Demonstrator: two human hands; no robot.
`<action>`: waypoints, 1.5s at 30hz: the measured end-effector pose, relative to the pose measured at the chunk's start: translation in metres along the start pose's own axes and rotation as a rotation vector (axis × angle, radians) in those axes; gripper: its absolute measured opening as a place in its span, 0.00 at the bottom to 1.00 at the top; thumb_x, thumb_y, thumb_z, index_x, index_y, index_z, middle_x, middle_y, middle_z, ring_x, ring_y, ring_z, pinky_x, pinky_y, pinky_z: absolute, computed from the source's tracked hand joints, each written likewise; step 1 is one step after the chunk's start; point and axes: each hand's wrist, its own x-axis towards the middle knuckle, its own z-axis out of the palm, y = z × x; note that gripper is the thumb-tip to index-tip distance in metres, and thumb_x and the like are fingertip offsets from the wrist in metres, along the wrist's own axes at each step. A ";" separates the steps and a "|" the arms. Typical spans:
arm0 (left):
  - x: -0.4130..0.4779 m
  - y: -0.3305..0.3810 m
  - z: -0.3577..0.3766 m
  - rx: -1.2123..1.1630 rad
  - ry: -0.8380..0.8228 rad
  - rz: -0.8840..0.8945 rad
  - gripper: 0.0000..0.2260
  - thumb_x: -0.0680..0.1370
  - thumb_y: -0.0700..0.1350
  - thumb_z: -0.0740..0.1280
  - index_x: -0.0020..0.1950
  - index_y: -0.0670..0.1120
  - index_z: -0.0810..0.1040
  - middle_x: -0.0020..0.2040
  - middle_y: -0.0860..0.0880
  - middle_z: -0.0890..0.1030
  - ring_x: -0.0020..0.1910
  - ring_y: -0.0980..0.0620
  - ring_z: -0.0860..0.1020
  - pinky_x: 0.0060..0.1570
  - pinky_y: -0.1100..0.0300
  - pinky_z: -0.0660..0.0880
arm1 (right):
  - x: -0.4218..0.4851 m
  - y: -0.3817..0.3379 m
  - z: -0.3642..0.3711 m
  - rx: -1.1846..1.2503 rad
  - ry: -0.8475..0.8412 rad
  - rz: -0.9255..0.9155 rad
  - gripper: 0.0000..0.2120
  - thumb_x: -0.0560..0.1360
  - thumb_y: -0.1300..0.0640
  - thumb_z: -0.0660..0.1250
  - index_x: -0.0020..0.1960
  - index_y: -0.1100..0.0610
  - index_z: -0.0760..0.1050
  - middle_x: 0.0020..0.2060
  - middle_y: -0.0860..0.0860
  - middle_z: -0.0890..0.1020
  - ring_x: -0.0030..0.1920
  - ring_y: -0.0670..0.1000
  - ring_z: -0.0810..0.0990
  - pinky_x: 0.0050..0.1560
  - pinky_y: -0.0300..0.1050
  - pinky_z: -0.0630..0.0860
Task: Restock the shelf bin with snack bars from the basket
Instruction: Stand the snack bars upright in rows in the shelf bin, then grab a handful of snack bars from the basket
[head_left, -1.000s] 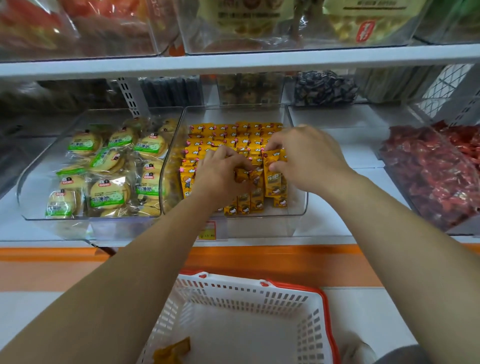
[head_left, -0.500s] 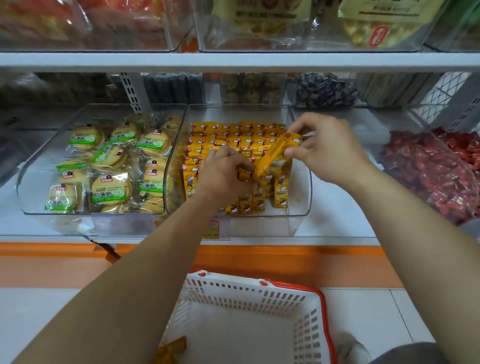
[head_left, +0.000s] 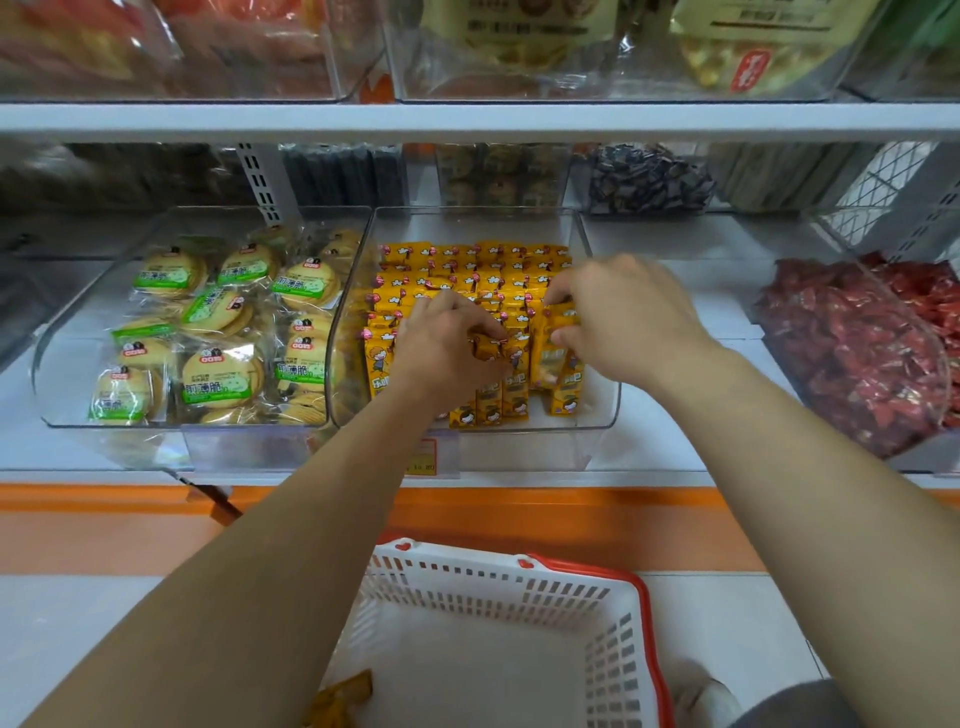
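Note:
A clear plastic shelf bin (head_left: 602, 410) holds several rows of yellow snack bars (head_left: 467, 265) standing on end. My left hand (head_left: 441, 353) is inside the bin and pinches the top of a bar in the front row. To its right, my right hand (head_left: 623, 317) grips a yellow bar (head_left: 556, 358) and holds it upright among the front bars. Below the shelf stands a white basket with a red rim (head_left: 644, 618), and a yellow wrapper (head_left: 343, 696) lies in its near left corner.
Left of the snack bin stands a clear bin of round biscuits in green-labelled packs (head_left: 218, 332). A bin of red-wrapped sweets (head_left: 857, 353) stands at the right. A white shelf board (head_left: 467, 122) runs overhead. An orange strip (head_left: 571, 525) edges the base below the shelf.
My right hand held a bar tilted above the rows half a second ago; now it has come down and the bar stands upright in the front row. My left hand stayed in place.

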 end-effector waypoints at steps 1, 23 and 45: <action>0.000 0.000 0.000 -0.004 0.004 0.001 0.15 0.70 0.56 0.79 0.54 0.58 0.84 0.59 0.53 0.76 0.61 0.48 0.70 0.59 0.51 0.67 | -0.001 -0.003 0.006 -0.067 -0.024 -0.010 0.15 0.72 0.48 0.75 0.59 0.45 0.80 0.53 0.50 0.84 0.57 0.57 0.80 0.56 0.51 0.71; -0.104 0.015 -0.077 -0.139 -0.074 0.139 0.02 0.78 0.48 0.71 0.50 0.54 0.82 0.45 0.58 0.82 0.43 0.57 0.80 0.43 0.56 0.79 | -0.067 -0.051 -0.012 0.364 -0.039 -0.005 0.10 0.69 0.41 0.72 0.47 0.43 0.80 0.44 0.41 0.78 0.46 0.46 0.77 0.43 0.46 0.74; -0.312 -0.192 0.136 0.297 -1.100 -0.485 0.33 0.76 0.59 0.70 0.76 0.46 0.66 0.71 0.42 0.72 0.68 0.40 0.73 0.62 0.49 0.72 | -0.307 -0.115 0.323 0.507 -1.510 0.094 0.49 0.60 0.44 0.76 0.77 0.49 0.61 0.72 0.53 0.70 0.67 0.55 0.72 0.64 0.48 0.72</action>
